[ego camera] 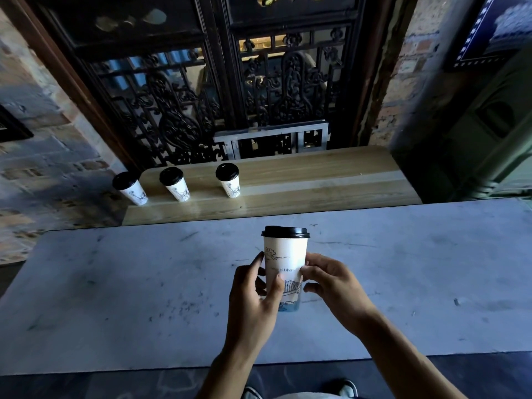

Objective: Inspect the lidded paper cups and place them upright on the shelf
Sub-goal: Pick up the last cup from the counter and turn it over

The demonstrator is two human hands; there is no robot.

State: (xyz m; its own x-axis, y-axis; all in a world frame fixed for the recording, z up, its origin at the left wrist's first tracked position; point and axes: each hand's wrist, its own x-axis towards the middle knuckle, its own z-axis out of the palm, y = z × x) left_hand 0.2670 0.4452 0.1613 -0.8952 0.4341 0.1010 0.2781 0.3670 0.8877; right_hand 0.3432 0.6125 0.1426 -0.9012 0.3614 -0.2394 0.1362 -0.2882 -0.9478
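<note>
Above the table (pixel 115 283), both hands' grip closed round upright cup (pixel 285 263) (lidded)

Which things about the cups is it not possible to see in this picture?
- Held cup, head view: part of its print is covered by the left hand and right hand.
- Held cup's base: hidden by the left hand.
- Three shelf cups: drawings too small to read.
- Contents: lids hide them.
</note>
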